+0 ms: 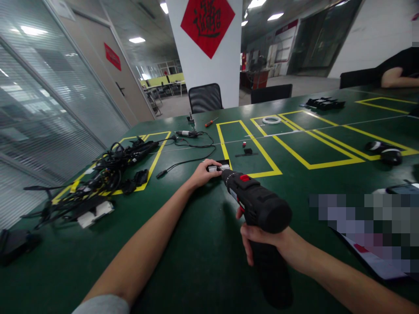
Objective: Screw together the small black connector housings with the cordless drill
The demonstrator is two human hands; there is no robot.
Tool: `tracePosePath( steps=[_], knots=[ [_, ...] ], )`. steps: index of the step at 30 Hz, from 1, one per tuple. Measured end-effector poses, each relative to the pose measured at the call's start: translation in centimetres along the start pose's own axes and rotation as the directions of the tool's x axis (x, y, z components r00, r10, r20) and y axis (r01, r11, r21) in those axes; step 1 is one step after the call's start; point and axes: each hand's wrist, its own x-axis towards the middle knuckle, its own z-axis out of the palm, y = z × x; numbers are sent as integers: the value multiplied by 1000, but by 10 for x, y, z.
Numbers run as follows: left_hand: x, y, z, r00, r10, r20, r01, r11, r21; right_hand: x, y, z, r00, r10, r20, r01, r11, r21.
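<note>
My right hand [262, 242] is wrapped round the grip of a black cordless drill [258, 205] with red buttons. The drill's nose points at a small black and white part [218, 167] lying on the green table [196, 244]. My left hand [203, 173] rests on the table with its fingers closed on that small part, holding it down at the edge of a yellow taped box. The drill's tip sits right at the part; whether they touch is not visible.
A heap of black cables and adapters [104, 174] lies at the left. A screwdriver [211, 122], a white tape ring [271, 120], small black pieces [248, 151] and a computer mouse [389, 155] lie farther back. Another person's arm [397, 78] rests at the far right. Chairs [205, 97] stand behind.
</note>
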Motion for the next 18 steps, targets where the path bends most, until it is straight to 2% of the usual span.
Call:
tracePosePath(
  steps=[8, 14, 18],
  knots=[
    [-3, 6, 1, 1000, -14, -20, 14, 1000, -10, -1, -1, 3, 1000, -1, -22, 2, 998, 63],
    [-4, 6, 0, 1000, -16, 8, 16, 1000, -6, 2, 3, 2, 1000, -7, -11, 7, 999, 47],
    [-4, 4, -1, 999, -40, 31, 43, 992, -119, 2, 4, 1, 1000, -19, -12, 20, 999, 34]
  ],
)
